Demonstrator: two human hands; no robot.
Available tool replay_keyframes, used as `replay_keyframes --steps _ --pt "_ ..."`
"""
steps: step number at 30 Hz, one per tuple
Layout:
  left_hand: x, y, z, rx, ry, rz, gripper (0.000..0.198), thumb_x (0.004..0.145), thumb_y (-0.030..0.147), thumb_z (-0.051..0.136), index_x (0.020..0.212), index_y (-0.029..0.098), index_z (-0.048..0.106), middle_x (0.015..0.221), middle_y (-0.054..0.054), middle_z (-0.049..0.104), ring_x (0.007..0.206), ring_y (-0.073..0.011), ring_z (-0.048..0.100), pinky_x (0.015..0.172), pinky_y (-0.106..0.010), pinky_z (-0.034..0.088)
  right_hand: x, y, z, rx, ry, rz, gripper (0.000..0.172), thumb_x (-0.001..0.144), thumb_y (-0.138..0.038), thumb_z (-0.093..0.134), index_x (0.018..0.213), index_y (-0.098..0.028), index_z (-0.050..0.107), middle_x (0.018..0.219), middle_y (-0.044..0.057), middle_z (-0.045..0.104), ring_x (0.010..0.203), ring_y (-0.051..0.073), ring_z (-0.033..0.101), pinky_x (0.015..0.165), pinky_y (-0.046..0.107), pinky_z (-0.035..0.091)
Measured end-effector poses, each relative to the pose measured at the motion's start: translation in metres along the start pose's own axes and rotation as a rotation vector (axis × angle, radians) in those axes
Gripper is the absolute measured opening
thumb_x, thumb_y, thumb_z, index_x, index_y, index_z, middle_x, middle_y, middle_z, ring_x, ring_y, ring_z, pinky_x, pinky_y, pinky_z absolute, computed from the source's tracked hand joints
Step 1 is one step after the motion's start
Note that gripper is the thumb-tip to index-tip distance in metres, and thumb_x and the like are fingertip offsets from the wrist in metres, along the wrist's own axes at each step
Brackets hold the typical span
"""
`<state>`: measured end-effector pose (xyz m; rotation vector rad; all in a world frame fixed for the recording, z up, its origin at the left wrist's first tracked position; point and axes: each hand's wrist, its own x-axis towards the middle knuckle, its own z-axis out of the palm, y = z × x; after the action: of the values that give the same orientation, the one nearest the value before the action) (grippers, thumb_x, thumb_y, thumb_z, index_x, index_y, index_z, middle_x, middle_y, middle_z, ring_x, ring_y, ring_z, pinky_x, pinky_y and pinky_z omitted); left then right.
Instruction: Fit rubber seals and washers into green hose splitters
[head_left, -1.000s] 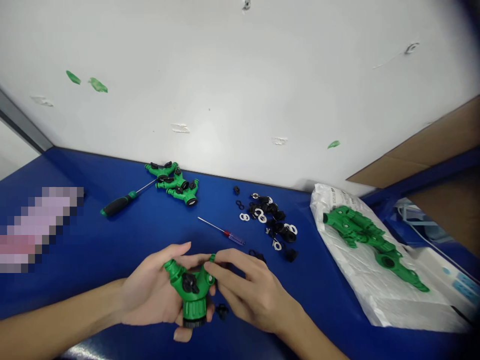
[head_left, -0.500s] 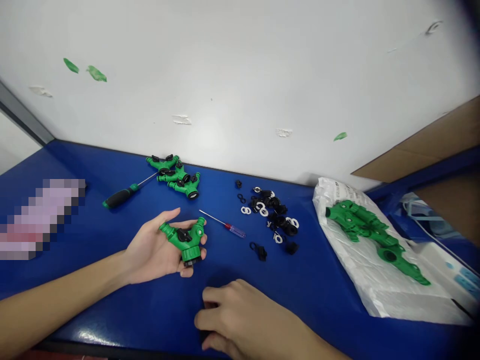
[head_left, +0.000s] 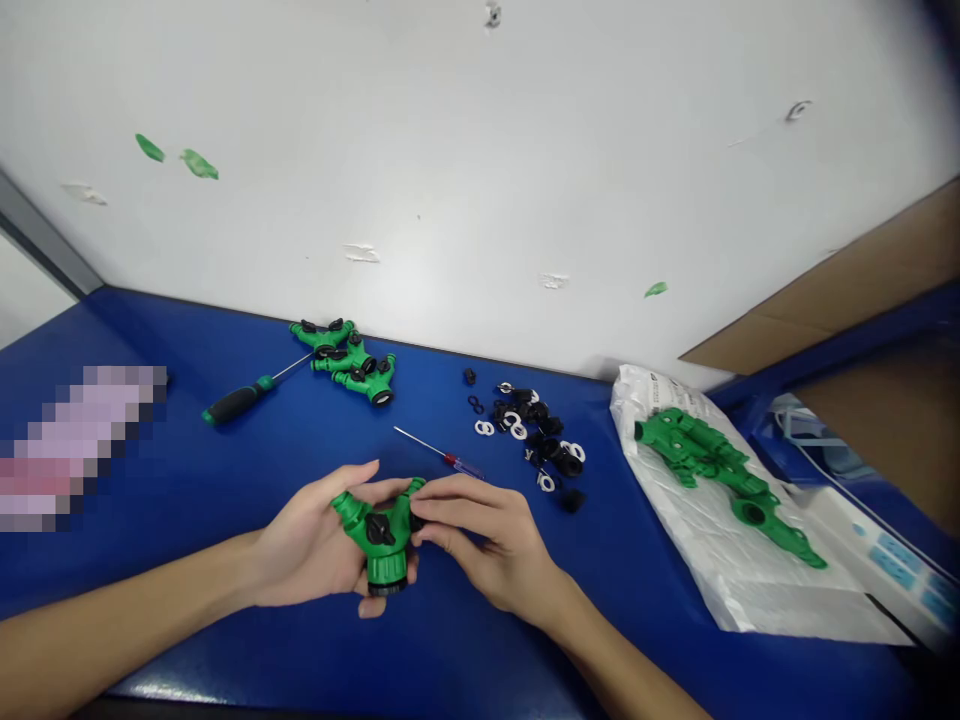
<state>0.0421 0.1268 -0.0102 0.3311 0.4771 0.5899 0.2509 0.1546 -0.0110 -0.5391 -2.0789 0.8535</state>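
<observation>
Everything here is placed relative to the green splitter [head_left: 380,528], a Y-shaped hose fitting held low over the blue table [head_left: 225,480].

Far to its left and behind lies a big screwdriver [head_left: 238,402]. Straight behind the splitter three like fittings [head_left: 352,365] are heaped together, set back, it seems, to keep the near space free.

The left hand [head_left: 315,545] lies palm up under the splitter, fingers half curled round it and the thumb against the collar. This cradle likely steadies the piece with its black knob facing up.

The right hand [head_left: 487,545] meets the splitter's right branch with fingers drawn close, thumb and forefinger pinching at the branch tip. I cannot tell whether a small part sits between them.

Just behind and right of the splitter is a thin screwdriver [head_left: 442,455]; further right are loose black and white rings [head_left: 532,430], within easy reach. Furthest right is a white bag [head_left: 720,560] carrying more green parts [head_left: 720,470].
</observation>
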Motion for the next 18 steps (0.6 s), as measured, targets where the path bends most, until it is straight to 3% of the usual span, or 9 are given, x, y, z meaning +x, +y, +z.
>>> replay_keyframes --steps 7,12,18 --pt "-0.0002 -0.0011 0.0018 0.115 -0.041 0.047 0.051 0.092 0.055 0.039 0.125 0.018 0.051 0.090 -0.011 0.060 0.085 -0.0254 0.053 0.061 -0.033 0.040 -0.0045 0.0009 -0.0032 -0.051 -0.080 -0.051 0.024 0.090 -0.004 0.056 0.105 -0.016 0.070 0.104 0.012 0.064 0.085 0.014 0.066 0.068 0.025 0.058" --pt "-0.0021 -0.0022 0.0065 0.170 -0.029 0.084 0.041 0.092 0.051 0.042 0.105 0.017 0.060 0.089 -0.010 0.058 0.082 -0.0230 0.050 0.061 -0.032 0.038 -0.0076 0.0027 -0.0016 -0.151 -0.086 -0.096 0.022 0.092 -0.003 0.053 0.099 -0.016 0.069 0.100 0.010 0.061 0.071 0.011 0.062 0.054 0.020 0.052" --pt "-0.0047 -0.0010 0.0072 0.185 -0.029 0.059 0.036 0.092 0.044 0.043 0.106 0.018 0.062 0.090 -0.009 0.058 0.084 -0.0238 0.051 0.060 -0.031 0.038 -0.0024 0.0065 -0.0053 -0.269 -0.171 -0.272 0.029 0.089 0.003 0.048 0.106 -0.014 0.065 0.101 0.013 0.062 0.090 0.017 0.062 0.074 0.031 0.057"
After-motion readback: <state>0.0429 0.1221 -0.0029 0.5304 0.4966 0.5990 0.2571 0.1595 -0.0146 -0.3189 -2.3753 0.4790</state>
